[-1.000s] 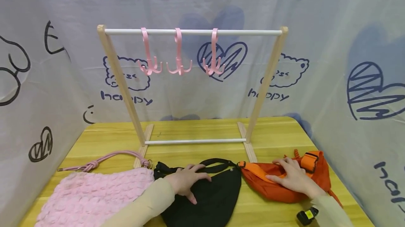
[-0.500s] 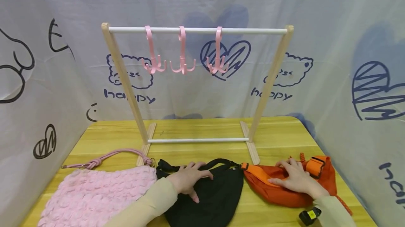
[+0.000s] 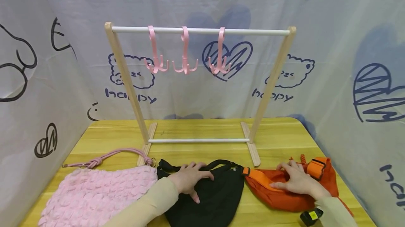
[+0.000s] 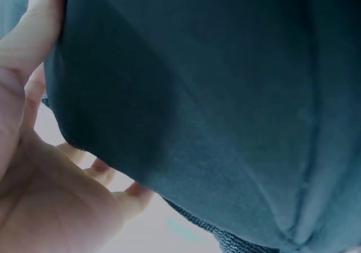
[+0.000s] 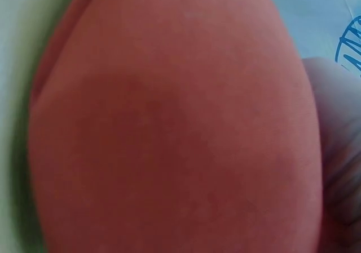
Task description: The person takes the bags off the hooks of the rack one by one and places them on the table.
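My left hand rests on a black fabric bag in the head view, its fingers spread over the strap side and the thumb apart on the front. In the left wrist view the black bag fills most of the picture, with the palm and fingers of the left hand along its edge. To the right, my right hand lies on an orange-red waist bag, fingers at its upper edge, thumb on its front. Orange-red cloth hides most of that hand in the right wrist view.
Left of the black bag lies a pink puffy bag with a knotted pink strap. Behind stands a wood-and-white rack; three pink hooks hang from its top bar. Printed cloth walls surround the wooden table.
The head view has shifted slightly. My right hand and the orange-red bag sit a little nearer to me and farther right. The left hand stays on the black bag.
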Available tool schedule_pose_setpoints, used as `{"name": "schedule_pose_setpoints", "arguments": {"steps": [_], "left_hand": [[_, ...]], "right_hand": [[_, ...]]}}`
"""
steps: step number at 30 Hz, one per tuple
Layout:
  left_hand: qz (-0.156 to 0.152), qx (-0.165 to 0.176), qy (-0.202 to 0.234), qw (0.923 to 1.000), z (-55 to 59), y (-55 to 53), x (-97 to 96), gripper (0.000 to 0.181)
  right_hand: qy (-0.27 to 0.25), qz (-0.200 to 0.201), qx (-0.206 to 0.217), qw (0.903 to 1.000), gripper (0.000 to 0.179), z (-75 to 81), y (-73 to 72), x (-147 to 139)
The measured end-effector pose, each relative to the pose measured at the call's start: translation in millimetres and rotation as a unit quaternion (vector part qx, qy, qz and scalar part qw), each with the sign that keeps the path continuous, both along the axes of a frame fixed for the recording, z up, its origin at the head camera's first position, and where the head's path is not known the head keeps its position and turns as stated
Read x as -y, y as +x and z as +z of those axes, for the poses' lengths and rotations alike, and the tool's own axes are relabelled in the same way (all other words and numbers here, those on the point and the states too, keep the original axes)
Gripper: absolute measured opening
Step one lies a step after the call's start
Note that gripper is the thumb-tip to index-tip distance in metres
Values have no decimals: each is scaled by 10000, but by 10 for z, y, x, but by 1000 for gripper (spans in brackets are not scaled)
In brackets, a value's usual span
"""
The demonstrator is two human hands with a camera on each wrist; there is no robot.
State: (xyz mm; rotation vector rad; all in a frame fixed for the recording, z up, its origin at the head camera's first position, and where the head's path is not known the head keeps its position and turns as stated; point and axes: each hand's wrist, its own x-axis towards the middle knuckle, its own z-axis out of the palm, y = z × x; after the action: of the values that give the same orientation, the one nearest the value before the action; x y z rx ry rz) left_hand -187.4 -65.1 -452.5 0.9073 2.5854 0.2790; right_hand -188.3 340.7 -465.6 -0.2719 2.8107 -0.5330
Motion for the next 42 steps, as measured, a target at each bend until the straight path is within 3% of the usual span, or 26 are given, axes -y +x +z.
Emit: {"name": "schedule_pose_setpoints", "arguments": {"steps": [8,16,21,27,30,33,37,42], "left_hand": [[97,19,-56,9999,60,36,-17,77],[-155,-180,20,9997,-67,-4,-2,78],[-132,-228,-42,9996,-81,3,-15,78],[-62,-333,-442,9984,7,35,-58,77],[-127,-466,-627,9969,74,30,-48,75],[-104,-360,-573,9977,180,11,1,69],[20,-103,-210,9997,390,-33,133,58],[359,-332,148,9987,704,-129,455,49]], "right_hand": [[-22,-130,-86,9999,60,17,15,0],[75,-344,-42,9994,62,-43,2,-35],[51,-179,64,9998,59,-9,-18,-51],[58,28,336,9994,56,100,-14,-12],[113,100,346,9993,57,184,-22,19],[96,174,224,9996,59,282,-42,54],[55,348,-265,9990,63,407,-69,98],[-179,621,-1113,9917,61,574,-117,161]]}}
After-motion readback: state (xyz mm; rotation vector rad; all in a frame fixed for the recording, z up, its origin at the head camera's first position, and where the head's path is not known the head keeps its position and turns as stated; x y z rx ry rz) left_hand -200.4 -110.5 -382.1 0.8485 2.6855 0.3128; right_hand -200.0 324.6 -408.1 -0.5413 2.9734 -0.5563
